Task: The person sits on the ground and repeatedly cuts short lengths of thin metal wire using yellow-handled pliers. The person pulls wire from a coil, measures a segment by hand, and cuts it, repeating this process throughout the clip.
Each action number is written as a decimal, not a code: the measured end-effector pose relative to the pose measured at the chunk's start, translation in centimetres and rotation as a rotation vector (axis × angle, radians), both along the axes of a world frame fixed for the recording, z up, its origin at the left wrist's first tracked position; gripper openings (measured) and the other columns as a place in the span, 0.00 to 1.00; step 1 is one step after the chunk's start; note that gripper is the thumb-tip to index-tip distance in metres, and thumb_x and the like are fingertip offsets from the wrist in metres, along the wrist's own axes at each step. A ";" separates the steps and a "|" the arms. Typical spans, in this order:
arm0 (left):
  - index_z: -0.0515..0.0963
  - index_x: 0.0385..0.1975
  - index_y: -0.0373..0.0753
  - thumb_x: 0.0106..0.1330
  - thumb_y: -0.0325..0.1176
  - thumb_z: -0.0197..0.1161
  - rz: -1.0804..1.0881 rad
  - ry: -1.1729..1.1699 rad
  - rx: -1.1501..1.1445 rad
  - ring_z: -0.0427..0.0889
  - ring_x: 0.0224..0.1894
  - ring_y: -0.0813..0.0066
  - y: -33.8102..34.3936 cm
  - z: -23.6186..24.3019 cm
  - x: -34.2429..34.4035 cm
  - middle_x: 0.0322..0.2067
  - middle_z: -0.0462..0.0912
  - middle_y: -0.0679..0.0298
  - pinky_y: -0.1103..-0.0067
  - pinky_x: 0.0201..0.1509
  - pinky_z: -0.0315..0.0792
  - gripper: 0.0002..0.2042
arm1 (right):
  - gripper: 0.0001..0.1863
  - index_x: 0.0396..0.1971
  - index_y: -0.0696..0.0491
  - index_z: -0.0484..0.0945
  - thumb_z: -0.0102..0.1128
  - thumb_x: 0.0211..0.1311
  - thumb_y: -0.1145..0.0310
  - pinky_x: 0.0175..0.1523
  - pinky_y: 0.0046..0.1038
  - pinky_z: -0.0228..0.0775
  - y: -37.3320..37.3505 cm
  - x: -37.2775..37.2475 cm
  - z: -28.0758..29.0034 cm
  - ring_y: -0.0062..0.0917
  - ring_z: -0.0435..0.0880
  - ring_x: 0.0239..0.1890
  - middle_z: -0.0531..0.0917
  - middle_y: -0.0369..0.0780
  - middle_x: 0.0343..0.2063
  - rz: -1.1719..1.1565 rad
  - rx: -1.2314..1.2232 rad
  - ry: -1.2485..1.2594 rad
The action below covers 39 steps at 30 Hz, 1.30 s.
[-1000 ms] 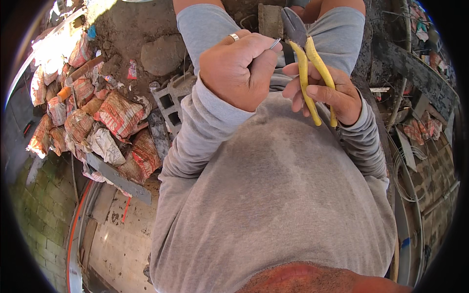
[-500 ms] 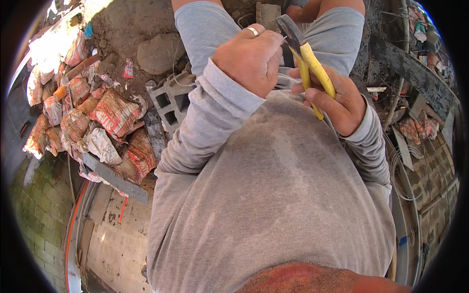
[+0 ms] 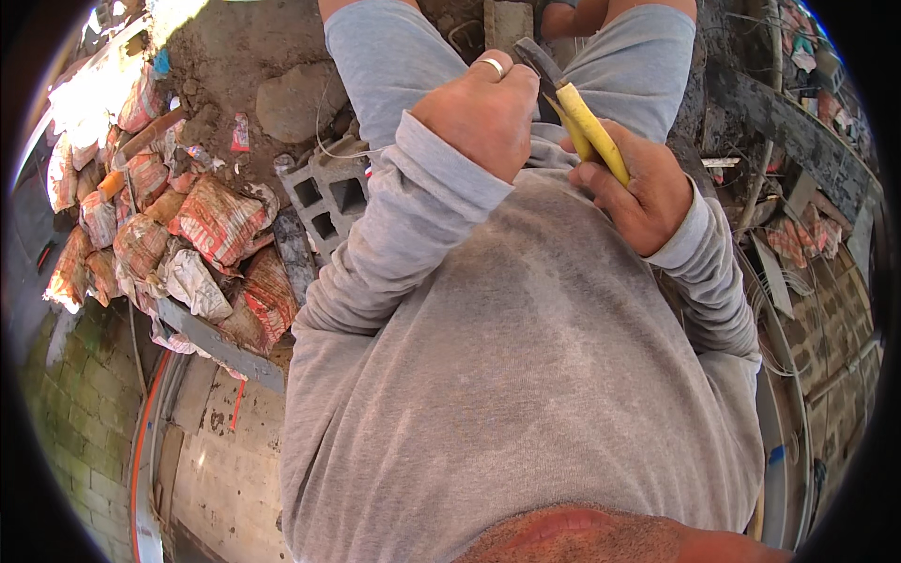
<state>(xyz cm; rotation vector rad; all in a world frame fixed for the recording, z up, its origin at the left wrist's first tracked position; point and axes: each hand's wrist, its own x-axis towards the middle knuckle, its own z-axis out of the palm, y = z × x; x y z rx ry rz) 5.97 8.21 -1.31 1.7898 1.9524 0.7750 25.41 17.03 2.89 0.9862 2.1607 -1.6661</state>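
Note:
My right hand (image 3: 649, 188) is wrapped round the yellow handles of a pair of pliers (image 3: 595, 124), whose dark metal head points up and left. My left hand (image 3: 477, 117), wearing a ring, is closed in a pinch right beside the plier head. A thin pale wire (image 3: 328, 145) arcs out past my left sleeve and runs behind it. The stretch of wire in my left fingers is hidden by the hand. Both hands are above my lap, between my knees in grey shorts.
Stained, filled sacks (image 3: 221, 220) are heaped at the left. A hollow concrete block (image 3: 324, 202) lies beside my left forearm, near a large flat stone (image 3: 298, 101). Another block (image 3: 510, 26) is beyond my hands. A dark plank (image 3: 788, 136) slants across the right side, with coiled wire below.
The plier handles have come closer together in my right hand. Pliers and right hand have tilted slightly, the head moving left and up. My left hand stays beside the jaws.

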 end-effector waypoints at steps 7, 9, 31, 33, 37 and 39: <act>0.74 0.27 0.33 0.53 0.21 0.61 -0.013 -0.020 0.077 0.81 0.24 0.61 0.1 -0.6 0.0 0.27 0.77 0.56 0.75 0.25 0.77 0.04 | 0.12 0.38 0.58 0.76 0.58 0.64 0.64 0.35 0.35 0.72 -0.5 0.2 -2.5 0.38 0.81 0.25 0.81 0.45 0.22 -0.151 0.048 0.016; 0.75 0.27 0.34 0.53 0.22 0.61 0.004 -0.055 0.080 0.80 0.24 0.60 0.3 -1.1 0.2 0.26 0.77 0.57 0.74 0.25 0.76 0.04 | 0.15 0.34 0.57 0.76 0.59 0.64 0.59 0.33 0.34 0.71 -0.5 0.3 -4.3 0.37 0.79 0.24 0.80 0.44 0.21 -0.170 0.038 -0.014; 0.76 0.27 0.37 0.60 0.28 0.63 0.081 -0.194 0.254 0.79 0.24 0.59 1.6 -2.0 -1.0 0.20 0.76 0.58 0.72 0.23 0.71 0.03 | 0.18 0.26 0.53 0.75 0.64 0.62 0.53 0.26 0.33 0.69 0.5 -1.4 -7.0 0.37 0.79 0.19 0.78 0.42 0.17 -0.193 0.230 0.179; 0.77 0.27 0.37 0.60 0.28 0.63 0.086 -0.199 0.249 0.79 0.23 0.60 1.5 -2.5 -1.1 0.20 0.77 0.59 0.73 0.23 0.72 0.03 | 0.18 0.26 0.53 0.76 0.63 0.62 0.53 0.28 0.34 0.70 1.1 -1.9 -8.0 0.39 0.80 0.22 0.79 0.42 0.18 -0.179 0.466 0.156; 0.80 0.30 0.38 0.62 0.27 0.62 0.120 -0.253 0.169 0.79 0.22 0.63 1.2 -0.4 1.1 0.20 0.78 0.59 0.76 0.26 0.72 0.02 | 0.17 0.28 0.53 0.76 0.64 0.61 0.53 0.30 0.37 0.72 3.6 -3.2 -13.3 0.43 0.82 0.25 0.81 0.44 0.20 -0.370 0.649 -0.016; 0.81 0.31 0.36 0.63 0.26 0.61 0.113 -0.308 0.113 0.81 0.24 0.67 0.7 1.4 2.1 0.21 0.80 0.59 0.77 0.28 0.73 0.03 | 0.18 0.28 0.54 0.77 0.60 0.65 0.53 0.28 0.32 0.71 4.2 -3.0 -13.6 0.35 0.81 0.22 0.81 0.41 0.19 -0.469 0.676 0.092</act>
